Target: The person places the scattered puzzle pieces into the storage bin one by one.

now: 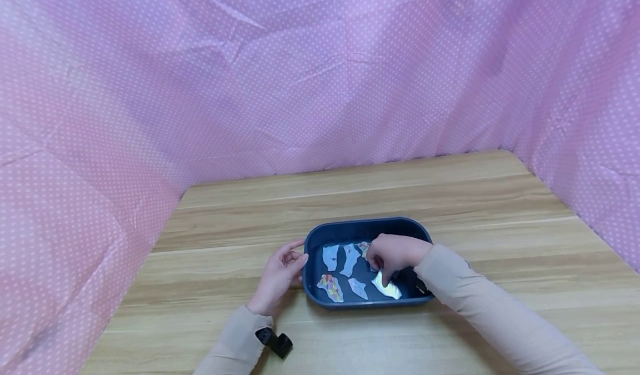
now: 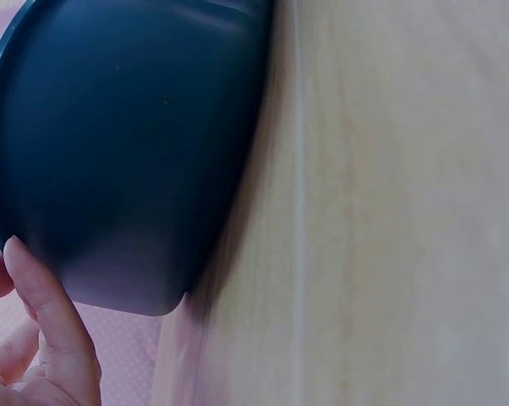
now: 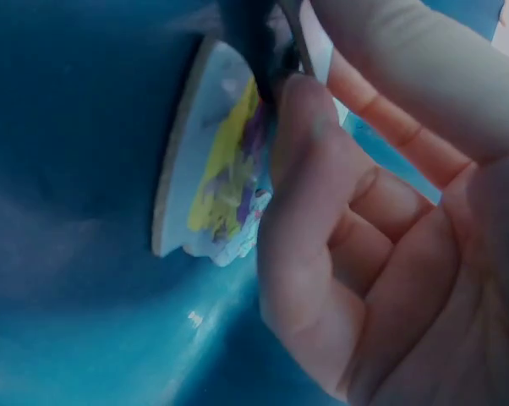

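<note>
A dark blue basin [image 1: 367,304] holds several flat, irregular shard-like pieces, some with coloured prints. My left hand [image 1: 277,278] is at its left end, thumb and a finger touching the rim; the left wrist view shows the thumb [image 2: 45,292] against the basin's outer wall [image 2: 128,144]. My right hand [image 1: 397,253] reaches inside and pinches a piece, which is dark and nearly edge-on in the right wrist view. Its fingertips are partly hidden. A shiny silvery piece [image 1: 392,291] lies by the thumb. Close by is a piece with yellow and purple print [image 3: 225,161].
Other pieces lie toward the basin's left, including a multicoloured one [image 1: 331,288] and pale ones [image 1: 330,257]. The basin stands on a wooden table [image 1: 240,219]. Pink dotted cloth [image 1: 300,86] hangs behind and at both sides. A black strap [image 1: 275,341] is on my left wrist.
</note>
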Available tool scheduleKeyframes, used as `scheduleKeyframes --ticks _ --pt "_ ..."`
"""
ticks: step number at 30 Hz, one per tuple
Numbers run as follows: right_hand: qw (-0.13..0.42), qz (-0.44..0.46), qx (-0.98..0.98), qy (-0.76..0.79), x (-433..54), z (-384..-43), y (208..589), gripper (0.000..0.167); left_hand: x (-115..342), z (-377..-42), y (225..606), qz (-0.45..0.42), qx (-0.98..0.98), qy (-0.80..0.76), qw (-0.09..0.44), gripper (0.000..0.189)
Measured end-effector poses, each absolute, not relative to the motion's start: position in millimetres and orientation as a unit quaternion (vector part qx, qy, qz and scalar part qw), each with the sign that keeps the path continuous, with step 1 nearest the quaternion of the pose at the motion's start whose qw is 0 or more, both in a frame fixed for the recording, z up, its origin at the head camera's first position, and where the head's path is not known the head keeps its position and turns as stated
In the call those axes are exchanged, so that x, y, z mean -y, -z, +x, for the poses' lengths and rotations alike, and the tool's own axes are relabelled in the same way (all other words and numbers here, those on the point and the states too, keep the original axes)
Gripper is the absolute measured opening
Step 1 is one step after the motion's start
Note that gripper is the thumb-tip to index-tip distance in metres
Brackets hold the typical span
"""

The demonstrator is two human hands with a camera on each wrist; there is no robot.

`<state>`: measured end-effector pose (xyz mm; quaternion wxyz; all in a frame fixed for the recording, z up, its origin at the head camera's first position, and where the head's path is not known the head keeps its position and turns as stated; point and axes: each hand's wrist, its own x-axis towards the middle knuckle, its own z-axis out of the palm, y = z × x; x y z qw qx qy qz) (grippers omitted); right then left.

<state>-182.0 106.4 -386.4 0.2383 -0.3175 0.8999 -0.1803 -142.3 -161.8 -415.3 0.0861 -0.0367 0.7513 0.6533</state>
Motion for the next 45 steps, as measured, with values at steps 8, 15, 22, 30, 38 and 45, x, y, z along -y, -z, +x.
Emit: scheduleKeyframes --ticks 8,15,22,30,38,45 --pt "0.222 -0.319 -0.909 0.15 -103.2 -180.4 385.5 0.022 162.0 -141.7 416.4 -0.042 -0.75 -0.654 0.087 0.038" --pt "0.217 -0.314 -0.913 0.146 -102.9 -179.4 385.0 0.02 162.3 -141.5 415.6 -0.04 -0.751 -0.653 0.087 0.039" --pt "0.222 -0.31 -0.912 0.151 -101.1 -179.9 385.6 0.019 163.1 -140.2 414.7 -0.042 -0.755 -0.649 0.085 0.039" --pt "0.223 -0.314 -0.909 0.158 -98.2 -181.7 386.0 0.019 166.3 -138.6 414.4 -0.043 -0.758 -0.646 0.084 0.04" --pt "0.202 -0.33 -0.898 0.209 -103.8 -186.4 381.0 0.012 167.8 -140.7 416.7 -0.036 -0.76 -0.643 0.086 0.041" --pt "0.153 -0.369 -0.873 0.281 -117.7 -191.4 370.5 0.012 164.1 -140.5 414.0 -0.03 -0.763 -0.64 0.083 0.039"
